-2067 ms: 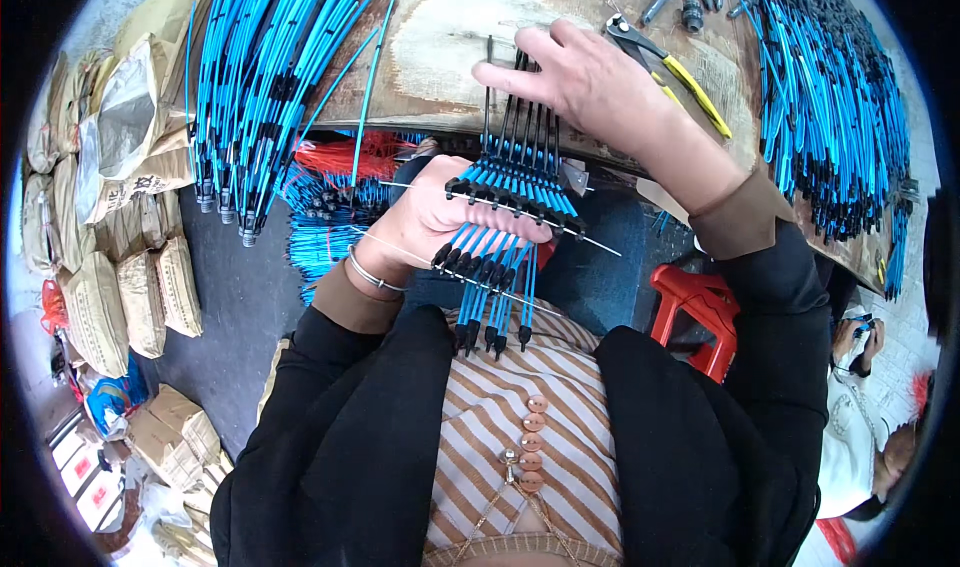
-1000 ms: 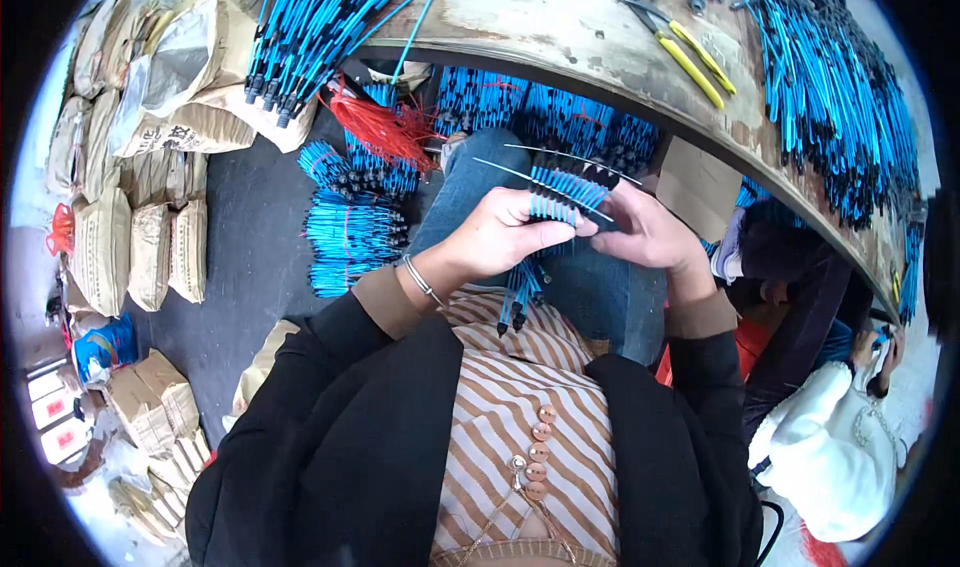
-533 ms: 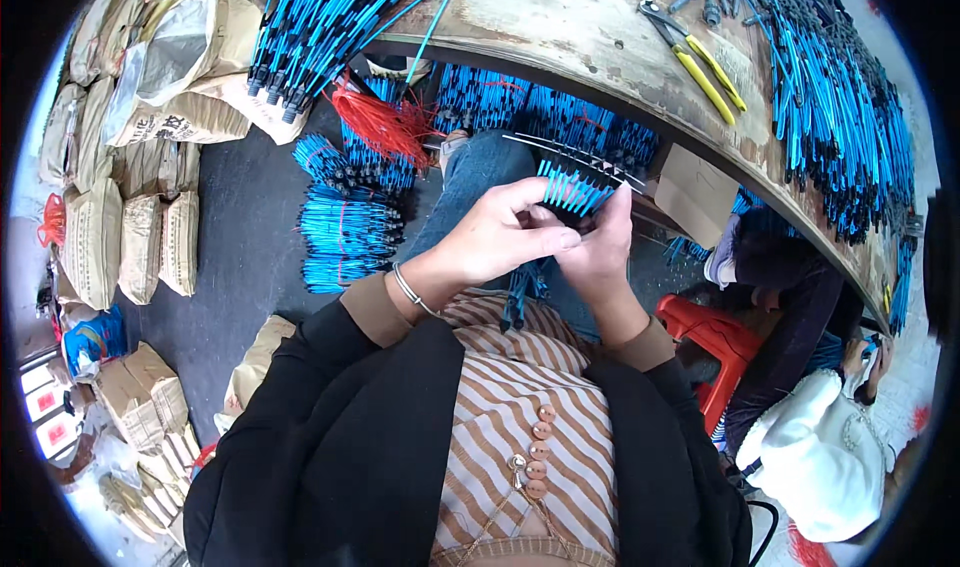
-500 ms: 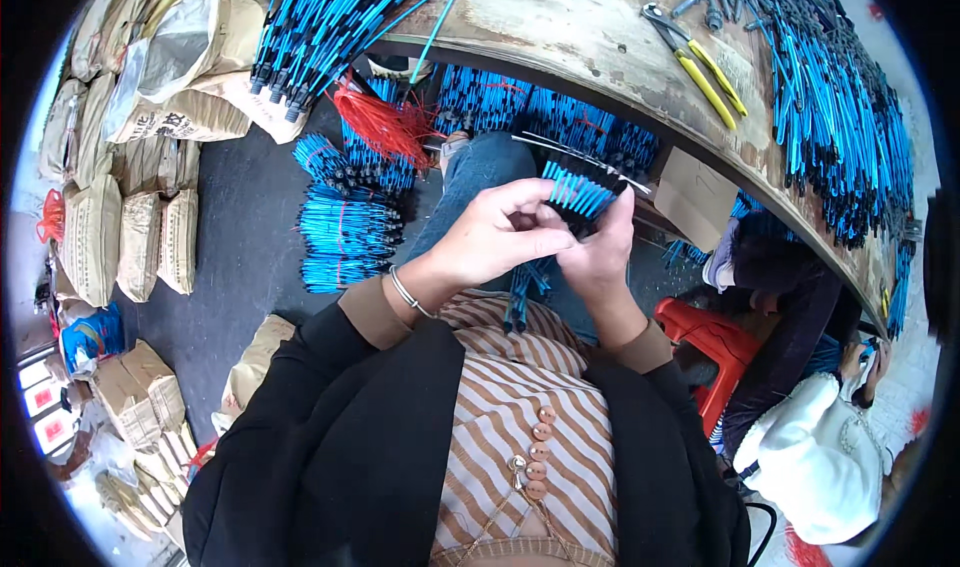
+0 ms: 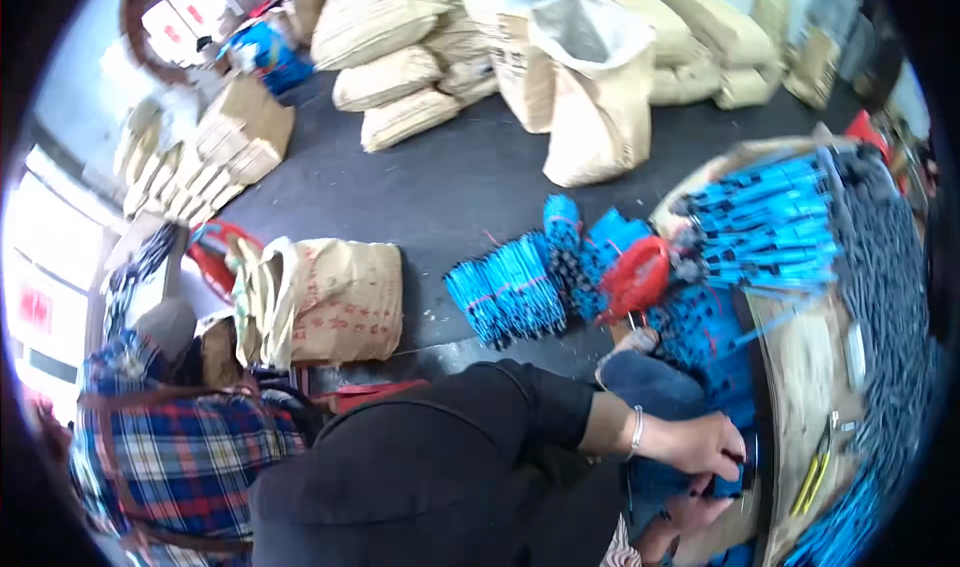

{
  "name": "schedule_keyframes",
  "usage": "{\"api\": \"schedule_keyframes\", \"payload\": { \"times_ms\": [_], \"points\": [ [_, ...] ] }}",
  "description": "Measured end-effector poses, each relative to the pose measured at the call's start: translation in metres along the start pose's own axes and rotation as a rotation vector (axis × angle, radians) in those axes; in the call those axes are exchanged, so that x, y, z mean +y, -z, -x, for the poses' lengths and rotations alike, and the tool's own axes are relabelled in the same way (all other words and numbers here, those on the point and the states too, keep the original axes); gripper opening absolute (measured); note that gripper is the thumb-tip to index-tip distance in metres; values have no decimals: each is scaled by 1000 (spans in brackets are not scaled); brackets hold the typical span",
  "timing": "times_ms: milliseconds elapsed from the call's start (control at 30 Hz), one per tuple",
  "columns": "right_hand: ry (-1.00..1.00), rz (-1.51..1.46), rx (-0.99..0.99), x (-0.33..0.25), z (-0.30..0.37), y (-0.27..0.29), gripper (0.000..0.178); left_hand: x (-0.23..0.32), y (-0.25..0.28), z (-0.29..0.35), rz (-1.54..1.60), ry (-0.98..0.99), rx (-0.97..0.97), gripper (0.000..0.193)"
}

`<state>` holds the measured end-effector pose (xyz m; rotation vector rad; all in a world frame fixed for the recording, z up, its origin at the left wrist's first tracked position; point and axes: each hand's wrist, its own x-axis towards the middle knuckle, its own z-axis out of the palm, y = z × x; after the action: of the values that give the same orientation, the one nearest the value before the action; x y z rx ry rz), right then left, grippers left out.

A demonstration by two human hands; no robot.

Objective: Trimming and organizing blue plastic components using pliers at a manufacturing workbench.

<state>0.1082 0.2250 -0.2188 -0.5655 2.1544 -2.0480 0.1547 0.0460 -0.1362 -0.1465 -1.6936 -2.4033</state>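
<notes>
At the lower right, my left hand (image 5: 705, 444), with a bracelet at its wrist, curls closed round one side of a small bundle of blue tubes with dark ends (image 5: 727, 484). Closed on the bundle from the other side is my right hand (image 5: 694, 513), nearer the lower edge. Most of the bundle is covered by fingers, and the picture is slightly smeared there. Both hands are over my lap, beside the edge of a worn wooden table (image 5: 800, 367). Yellow-handled pliers (image 5: 815, 472) lie on that table.
Blue tube bundles (image 5: 510, 287) lie on the floor beside red ties (image 5: 637, 279). More blue tubes (image 5: 765, 222) and a heap of grey parts (image 5: 885, 267) cover the table. Paper sacks (image 5: 345, 302) stand around; a person in a plaid shirt (image 5: 190, 457) sits behind at left.
My view has swung far to the left, so the hands now appear at the lower right. Both still hold the bundle; the floor sacks and the person in plaid have come into view.
</notes>
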Motion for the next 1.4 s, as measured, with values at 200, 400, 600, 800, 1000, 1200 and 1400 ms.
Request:
{"api": "schedule_keyframes", "payload": {
  "times_ms": [200, 400, 600, 800, 1000, 1200, 1400],
  "points": [
    [-50, 102, -93, -16, -37, -90, 35, 48, 22, -1, -172, -148, 330, 16],
    [-88, 232, -172, -55, -37, -129, 42, 43, 47, -12, -576, -598, 217, 15],
    [-199, 420, -121, -79, -17, -121, 49, 24, 43, -14, -576, -575, 177, 16],
    [-130, 720, 152, -78, -9, -36, 42, 32, 8, -28, -461, -527, 27, 11],
    [-77, 239, -4, -61, -9, -37, 17, 104, 48, -33, -634, -64, -108, 65],
    [172, 289, -19, -61, -23, -14, 35, 192, 34, -179, -1056, -155, -169, 45],
    [153, 254, -15, -63, -40, -7, 32, 154, 39, -355, -1707, -285, -210, 37]
  ]
}}
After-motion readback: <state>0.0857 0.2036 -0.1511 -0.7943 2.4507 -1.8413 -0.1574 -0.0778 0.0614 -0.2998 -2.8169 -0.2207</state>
